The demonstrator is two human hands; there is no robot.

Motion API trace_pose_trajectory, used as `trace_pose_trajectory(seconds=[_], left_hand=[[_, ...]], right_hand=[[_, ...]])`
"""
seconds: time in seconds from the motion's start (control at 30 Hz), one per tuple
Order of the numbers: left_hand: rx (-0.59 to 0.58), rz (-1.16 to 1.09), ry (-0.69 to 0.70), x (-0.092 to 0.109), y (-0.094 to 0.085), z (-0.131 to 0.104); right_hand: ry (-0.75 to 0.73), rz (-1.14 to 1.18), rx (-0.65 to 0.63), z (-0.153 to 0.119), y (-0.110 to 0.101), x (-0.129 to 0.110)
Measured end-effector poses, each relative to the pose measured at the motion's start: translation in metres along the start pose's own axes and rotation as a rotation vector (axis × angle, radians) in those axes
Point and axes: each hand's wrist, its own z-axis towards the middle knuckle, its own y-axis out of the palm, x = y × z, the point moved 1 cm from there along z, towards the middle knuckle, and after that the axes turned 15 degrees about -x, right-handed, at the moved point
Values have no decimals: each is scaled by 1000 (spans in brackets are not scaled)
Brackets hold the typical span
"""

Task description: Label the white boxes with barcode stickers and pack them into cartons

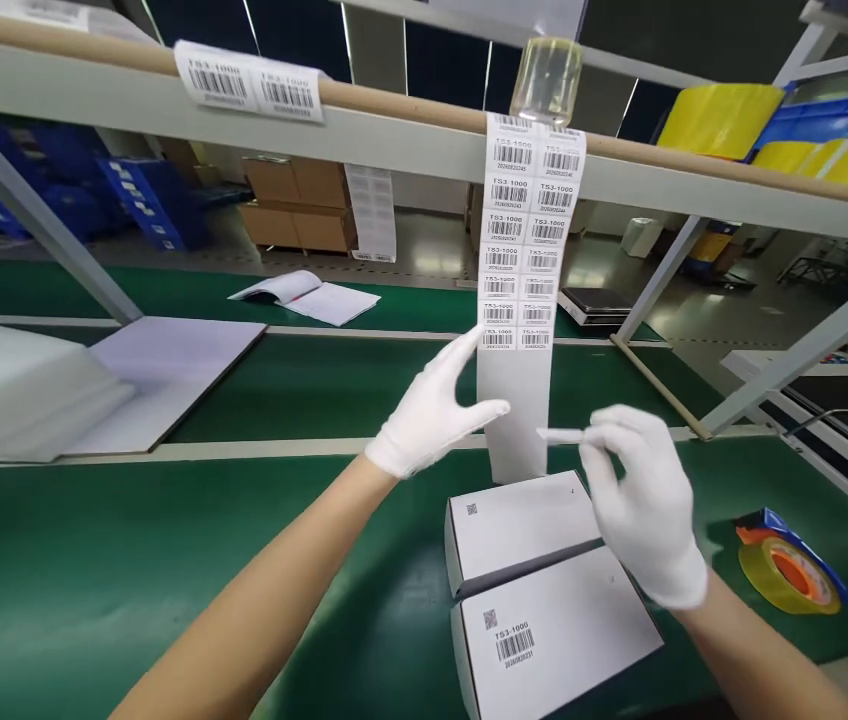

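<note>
A long strip of barcode labels (520, 230) hangs from the rail, its lower part bare backing paper. My left hand (431, 410), in a white glove, is open beside it, index fingertip at the strip's left edge and thumb in front of the backing. My gloved right hand (638, 500) pinches a small white label (563, 436), seen nearly edge-on, right of the strip's lower end. Below lie two white boxes: the nearer box (581, 640) bears a TS3-1000 barcode label, while the farther box (521, 525) shows only a small printed square code and a mark.
Tape rolls (791, 570) lie at the right on the green bench (169, 560). White foam sheets (19, 390) rest on a board at the left. Behind is an open booklet (311, 297). A rail (409, 110) crosses above, carrying a clear tape roll (546, 80) and more labels.
</note>
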Motion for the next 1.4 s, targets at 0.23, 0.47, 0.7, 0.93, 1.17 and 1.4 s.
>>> trace_pose_trajectory(seconds=[0.23,0.47,0.7,0.93,1.17,1.4], left_hand=[[-356,-471,-470,-47,70,-106],[-425,-781,-592,-43,85,-118],[-500,-737,-674,-44,78,-117],[-504,-682,-692,-44,77,-117],[-515,-695,-699,-45,78,-117],[-515,-625,-664,-45,78,-116]], right_hand=[[505,282,-629,-52,-12,-1],[651,477,-1062,-13,25,-19],[665,478,-1198,-2,50,-28],[695,381,-1225,-6,54,-31],[677,338,-1243,-7,55,-32],[658,299,-1240,-9,55,-32]])
